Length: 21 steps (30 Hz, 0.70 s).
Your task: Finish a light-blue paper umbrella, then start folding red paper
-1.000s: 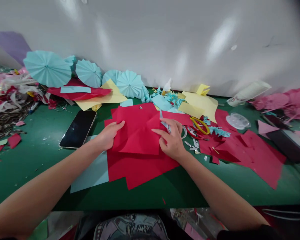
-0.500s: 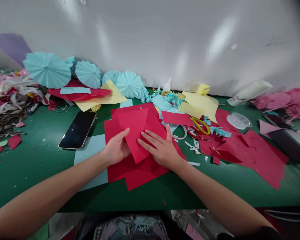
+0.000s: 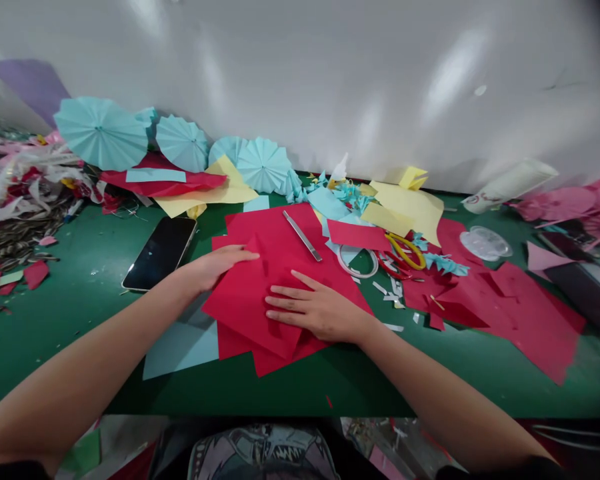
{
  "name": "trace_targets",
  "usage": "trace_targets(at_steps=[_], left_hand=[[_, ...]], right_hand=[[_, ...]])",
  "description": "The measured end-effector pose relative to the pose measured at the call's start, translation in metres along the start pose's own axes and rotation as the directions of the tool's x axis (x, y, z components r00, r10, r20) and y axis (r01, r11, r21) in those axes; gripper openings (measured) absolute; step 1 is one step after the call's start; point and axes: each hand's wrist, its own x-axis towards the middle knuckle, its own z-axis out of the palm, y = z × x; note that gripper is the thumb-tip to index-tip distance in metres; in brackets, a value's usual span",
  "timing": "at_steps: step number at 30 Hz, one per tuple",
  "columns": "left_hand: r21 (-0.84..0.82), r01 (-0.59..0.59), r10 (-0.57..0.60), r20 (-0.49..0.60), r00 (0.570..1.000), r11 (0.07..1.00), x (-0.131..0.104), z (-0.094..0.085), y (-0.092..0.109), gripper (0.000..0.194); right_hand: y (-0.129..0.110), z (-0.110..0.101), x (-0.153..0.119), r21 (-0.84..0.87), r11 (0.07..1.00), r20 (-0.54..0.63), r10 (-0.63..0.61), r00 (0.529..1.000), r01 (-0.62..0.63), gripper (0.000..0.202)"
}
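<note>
A folded red paper (image 3: pixel 250 300) lies on larger red sheets (image 3: pixel 275 223) in front of me. My left hand (image 3: pixel 225 261) is at its upper left edge, thumb and fingers closed on the paper. My right hand (image 3: pixel 315 308) rests on its right part with the fingers spread flat. Behind the hands a silver craft knife (image 3: pixel 303 236) lies slantwise on the red sheets. A light blue sheet (image 3: pixel 185 343) sticks out from under the red ones at the left.
A black phone (image 3: pixel 161 253) lies at the left. Pleated blue paper fans (image 3: pixel 103 133) lean on the wall. To the right are a tape roll (image 3: pixel 357 261), yellow-handled scissors (image 3: pixel 406 252), red scraps (image 3: pixel 525 313) and a clear plastic lid (image 3: pixel 485 243).
The folded red paper has turned, and its lower tip now points to the right. My left hand has moved left and up, my right hand slightly down. The craft knife is now uncovered.
</note>
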Motion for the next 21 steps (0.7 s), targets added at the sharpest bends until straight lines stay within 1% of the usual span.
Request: trace_targets(at_steps=[2,5,11,13,15,17,18,20,21], left_hand=[[0.067,-0.042,0.041,0.017,0.999,0.997,0.001,0.001,-0.003,0.026],[0.097,-0.040,0.037,0.035,0.999,0.994,0.002,0.002,-0.005,0.031],[0.102,-0.042,0.038,0.045,0.998,0.994,0.001,0.005,-0.007,0.036],[0.090,-0.037,0.033,0.043,0.999,0.995,0.002,0.005,-0.007,0.036],[0.090,-0.040,0.036,0.048,0.998,0.995,0.002,0.005,-0.006,0.035],[0.113,-0.047,0.042,0.045,0.998,0.992,0.002,0.006,-0.006,0.037],[0.130,-0.051,0.046,0.037,0.998,0.990,0.001,0.006,-0.006,0.039],[0.165,-0.056,0.051,0.031,0.998,0.985,-0.001,0.009,-0.007,0.044],[0.177,-0.058,0.049,0.054,0.997,0.983,-0.003,0.011,-0.007,0.045]], right_hand=[[-0.002,0.001,0.001,0.046,0.999,0.032,0.019,0.999,-0.021,0.049],[-0.006,0.000,0.003,0.070,0.997,0.040,0.032,0.999,-0.034,0.054],[-0.010,0.004,0.002,0.012,1.000,-0.039,0.028,0.999,-0.028,0.038],[-0.010,0.007,0.001,0.037,0.999,-0.073,0.027,0.997,-0.024,0.035],[-0.010,0.009,0.000,0.102,0.994,-0.129,0.052,0.990,-0.039,0.031],[-0.011,0.011,0.001,0.201,0.977,-0.232,0.122,0.965,-0.075,0.025],[-0.012,0.011,0.001,0.257,0.962,-0.291,0.173,0.941,-0.097,0.021],[-0.013,0.010,0.003,0.348,0.925,-0.387,0.288,0.876,-0.150,0.016],[-0.014,0.009,0.005,0.379,0.907,-0.418,0.346,0.840,-0.185,0.015]])
